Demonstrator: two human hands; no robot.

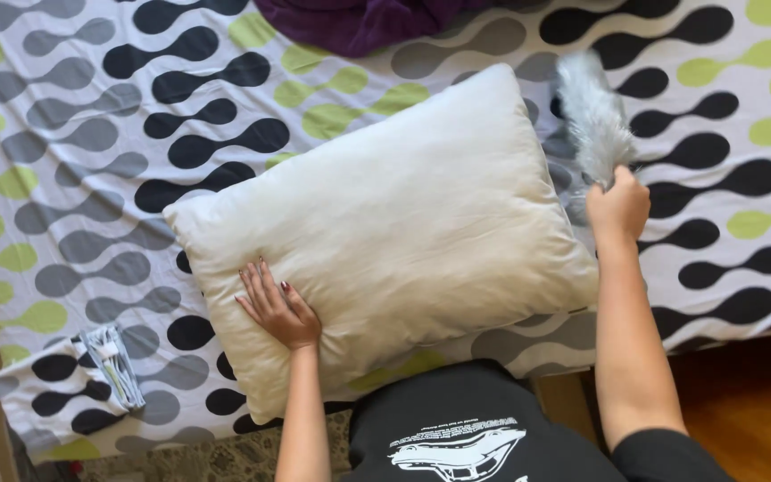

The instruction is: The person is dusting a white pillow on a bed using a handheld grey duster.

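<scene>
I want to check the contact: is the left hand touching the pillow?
Touching. The head view shows the left hand lying flat, fingers spread, on the white pillow, with no gap.

One pillow, one feather duster, one purple cloth and one small packet are being shown on one patterned bedsheet; two hands are being counted.

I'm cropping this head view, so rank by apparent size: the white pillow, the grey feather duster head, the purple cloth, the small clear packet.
1. White pillow.
2. Purple cloth, cut by the frame edge, so uncertain.
3. Grey feather duster head, similar.
4. Small clear packet.
</scene>
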